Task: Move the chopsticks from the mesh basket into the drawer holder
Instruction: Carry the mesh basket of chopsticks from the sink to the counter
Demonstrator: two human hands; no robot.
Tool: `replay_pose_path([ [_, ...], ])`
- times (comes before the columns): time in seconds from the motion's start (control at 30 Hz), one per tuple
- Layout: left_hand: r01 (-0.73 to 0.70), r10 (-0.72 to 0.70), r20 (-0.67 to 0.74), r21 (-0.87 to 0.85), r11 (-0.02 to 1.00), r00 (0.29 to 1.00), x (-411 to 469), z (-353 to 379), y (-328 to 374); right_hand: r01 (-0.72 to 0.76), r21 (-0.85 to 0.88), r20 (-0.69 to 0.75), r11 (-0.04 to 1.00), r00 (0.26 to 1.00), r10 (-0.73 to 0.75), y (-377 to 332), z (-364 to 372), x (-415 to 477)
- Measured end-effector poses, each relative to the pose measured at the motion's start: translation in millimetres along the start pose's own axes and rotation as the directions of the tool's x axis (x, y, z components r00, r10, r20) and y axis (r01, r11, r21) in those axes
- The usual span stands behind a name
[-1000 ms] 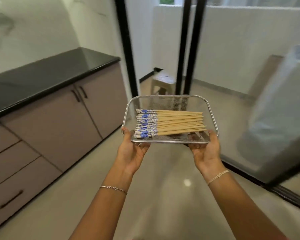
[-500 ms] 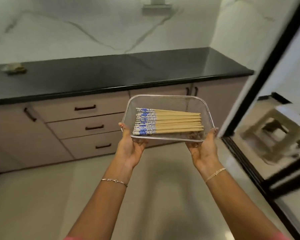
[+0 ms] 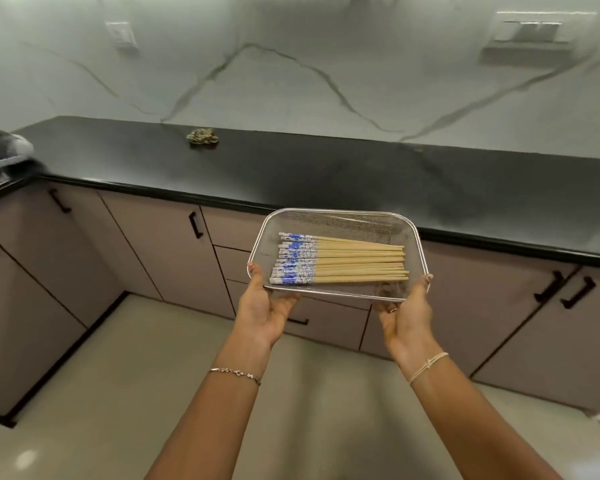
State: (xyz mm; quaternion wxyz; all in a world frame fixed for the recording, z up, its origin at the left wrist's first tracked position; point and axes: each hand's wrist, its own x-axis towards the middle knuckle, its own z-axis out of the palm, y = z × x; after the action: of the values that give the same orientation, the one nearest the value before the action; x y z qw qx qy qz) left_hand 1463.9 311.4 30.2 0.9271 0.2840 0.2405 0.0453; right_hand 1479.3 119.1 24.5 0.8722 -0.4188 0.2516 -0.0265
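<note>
A rectangular metal mesh basket [image 3: 336, 218] is held level in front of me, above the floor. Inside it lie several wooden chopsticks [image 3: 357, 261] side by side, their blue-and-white patterned ends pointing left. My left hand [image 3: 264, 306] grips the basket's near left corner from below, thumb on the rim. My right hand [image 3: 407, 313] grips the near right corner the same way. Behind the basket is a stack of closed drawers [image 3: 232, 230] in the cabinet front; no drawer holder is visible.
A long black countertop [image 3: 291, 171] runs across the view over mauve cabinets with black handles [image 3: 195, 225]. A small crumpled cloth [image 3: 202, 136] lies on the counter. A grey dish rack [image 3: 0, 154] sits at the far left. Marble wall behind; pale floor below.
The view has swung left from the glass door to face the counter and drawers. Both hands still hold the basket the same way, with the chopsticks unmoved inside it.
</note>
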Motion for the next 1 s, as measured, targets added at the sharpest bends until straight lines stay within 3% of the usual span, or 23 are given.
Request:
replay_pose_path([
  [0.17,-0.086,0.085,-0.026,-0.006,0.996,0.996,61,27,30,-0.01,-0.088,0.083,0.996,0.996,0.018,0,56,60],
  [0.47,-0.091,0.094,-0.065,0.05,0.995,0.993,165,54,71,0.004,-0.107,0.076,0.994,0.997,0.004,11,124,141],
  [0.73,0.018,-0.012,-0.06,0.106,0.994,0.998,285,68,116,-0.02,-0.249,-0.094,0.968,0.996,-0.004,42,197,224],
  [1.0,0.116,-0.103,-0.085,0.156,0.981,0.991,379,77,153,0.002,-0.223,-0.184,0.975,0.982,-0.044,64,265,281],
])
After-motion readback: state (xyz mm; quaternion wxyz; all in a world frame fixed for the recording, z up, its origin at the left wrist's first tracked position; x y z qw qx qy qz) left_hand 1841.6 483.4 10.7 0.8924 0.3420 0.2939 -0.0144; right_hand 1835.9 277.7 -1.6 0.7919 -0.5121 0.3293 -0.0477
